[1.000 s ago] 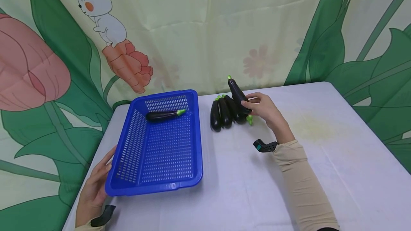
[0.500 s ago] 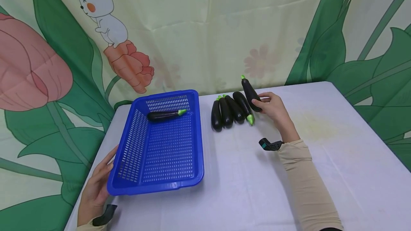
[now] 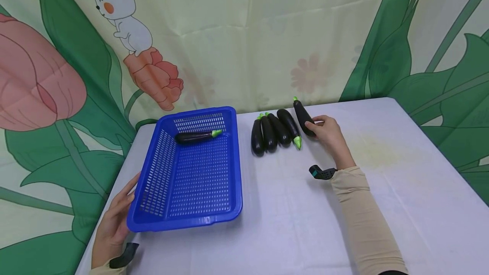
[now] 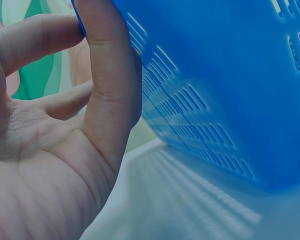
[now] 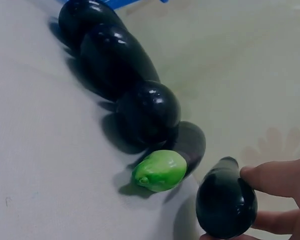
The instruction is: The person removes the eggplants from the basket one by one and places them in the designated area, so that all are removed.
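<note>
My right hand (image 3: 327, 134) pinches a dark purple eggplant (image 3: 303, 117) between thumb and fingers, its green stem pointing away at the table's back edge. In the right wrist view, the rounded end of this eggplant (image 5: 226, 202) faces the camera, fingertips along its side. Just left of it several more eggplants (image 3: 269, 134) lie side by side in a row; the nearest (image 3: 288, 124) has its green cap toward me. At the left, my left hand (image 3: 113, 224) rests with extended fingers against the side of a blue plastic basket (image 3: 229, 181). One eggplant (image 3: 195, 137) lies crosswise inside the basket.
A white cloth covers the table (image 3: 282, 224). Behind it hangs a printed curtain (image 3: 244, 46) with a rabbit, flowers and leaves. The slotted basket wall (image 4: 205, 100) fills much of the left wrist view. The basket stands between the left hand and the eggplant row.
My right hand has carried its eggplant rightward from over the row and lowered it beside the row's right end. The left hand and the basket have stayed in place.
</note>
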### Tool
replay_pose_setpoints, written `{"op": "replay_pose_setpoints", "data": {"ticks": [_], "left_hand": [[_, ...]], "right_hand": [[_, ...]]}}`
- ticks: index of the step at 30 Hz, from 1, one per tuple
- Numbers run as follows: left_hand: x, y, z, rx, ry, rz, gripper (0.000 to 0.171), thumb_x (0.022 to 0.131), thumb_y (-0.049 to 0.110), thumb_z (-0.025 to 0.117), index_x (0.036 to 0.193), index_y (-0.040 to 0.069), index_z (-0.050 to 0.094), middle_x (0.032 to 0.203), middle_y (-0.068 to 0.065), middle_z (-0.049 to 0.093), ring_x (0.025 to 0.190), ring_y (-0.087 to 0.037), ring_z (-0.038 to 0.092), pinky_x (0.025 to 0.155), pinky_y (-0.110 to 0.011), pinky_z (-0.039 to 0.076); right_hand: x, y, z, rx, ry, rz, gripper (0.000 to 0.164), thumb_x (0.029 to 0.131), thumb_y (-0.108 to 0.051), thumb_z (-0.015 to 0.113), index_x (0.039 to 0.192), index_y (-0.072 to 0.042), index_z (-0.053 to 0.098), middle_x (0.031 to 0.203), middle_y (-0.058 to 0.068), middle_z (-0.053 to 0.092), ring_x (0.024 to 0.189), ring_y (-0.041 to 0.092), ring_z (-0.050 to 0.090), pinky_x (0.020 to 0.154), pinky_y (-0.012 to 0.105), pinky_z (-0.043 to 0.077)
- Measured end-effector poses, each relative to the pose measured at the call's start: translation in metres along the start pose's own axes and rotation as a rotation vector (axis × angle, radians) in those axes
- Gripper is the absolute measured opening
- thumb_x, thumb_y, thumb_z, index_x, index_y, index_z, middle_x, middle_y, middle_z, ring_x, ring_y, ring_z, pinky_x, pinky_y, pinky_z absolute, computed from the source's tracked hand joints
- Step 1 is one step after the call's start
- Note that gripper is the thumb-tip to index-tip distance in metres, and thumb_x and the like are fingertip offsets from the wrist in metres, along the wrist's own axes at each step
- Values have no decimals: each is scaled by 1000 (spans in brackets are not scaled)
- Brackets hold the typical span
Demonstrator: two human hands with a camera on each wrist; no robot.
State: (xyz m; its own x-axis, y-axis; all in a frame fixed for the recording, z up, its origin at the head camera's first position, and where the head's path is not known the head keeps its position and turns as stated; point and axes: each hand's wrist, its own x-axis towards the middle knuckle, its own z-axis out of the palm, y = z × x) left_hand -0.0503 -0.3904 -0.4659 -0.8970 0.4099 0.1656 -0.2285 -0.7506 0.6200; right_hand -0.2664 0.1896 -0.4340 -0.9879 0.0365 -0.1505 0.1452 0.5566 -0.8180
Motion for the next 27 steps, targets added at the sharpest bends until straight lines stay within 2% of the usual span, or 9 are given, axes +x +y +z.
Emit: {"op": "replay_pose_setpoints", "data": {"ticks": [4, 9, 12, 19, 24, 27], "left_hand": [[1, 0, 0, -1, 10, 1, 68, 107, -1, 3, 165, 18, 32, 158, -14, 52, 138, -32, 60, 101, -44, 59], [1, 0, 1, 6, 27, 4, 68, 107, -1, 4, 164, 18, 34, 157, -14, 53, 137, -32, 61, 100, -43, 60], [1, 0, 1, 7, 34, 3, 68, 107, -1, 4, 164, 18, 36, 157, -13, 54, 137, -31, 61, 100, -43, 60], [-1, 1, 2, -36, 16, -15, 68, 108, 1, 1, 165, 19, 33, 155, -16, 55, 130, -32, 66, 98, -42, 61], [-3, 1, 6, -10, 82, -14, 66, 109, 0, 6, 163, 21, 39, 152, -13, 59, 127, -30, 67, 95, -41, 62], [-3, 1, 6, -8, 77, -17, 66, 109, 0, 6, 163, 21, 38, 152, -14, 59, 128, -30, 67, 96, -41, 62]], "right_hand": [[2, 2, 0, -37, -12, 7, 61, 104, -36, 60, 147, 6, 51, 136, 32, 63, 100, 31, 72, 82, 28, 47], [3, 3, 0, -77, -29, 6, 59, 105, -36, 59, 145, 6, 53, 138, 32, 63, 101, 29, 70, 82, 27, 47], [2, 2, 0, -89, -45, 19, 58, 105, -38, 58, 145, 4, 54, 137, 30, 63, 96, 25, 68, 81, 27, 45], [-1, 1, 0, -99, -66, 25, 58, 106, -38, 55, 146, 4, 54, 132, 28, 65, 90, 22, 68, 78, 26, 45], [-1, 1, 0, -103, -72, 13, 58, 106, -38, 55, 146, 5, 53, 133, 30, 64, 90, 22, 69, 81, 28, 45], [-1, 1, 0, -114, -74, 11, 58, 107, -38, 54, 146, 5, 53, 134, 30, 63, 88, 23, 69, 82, 29, 44]]}}
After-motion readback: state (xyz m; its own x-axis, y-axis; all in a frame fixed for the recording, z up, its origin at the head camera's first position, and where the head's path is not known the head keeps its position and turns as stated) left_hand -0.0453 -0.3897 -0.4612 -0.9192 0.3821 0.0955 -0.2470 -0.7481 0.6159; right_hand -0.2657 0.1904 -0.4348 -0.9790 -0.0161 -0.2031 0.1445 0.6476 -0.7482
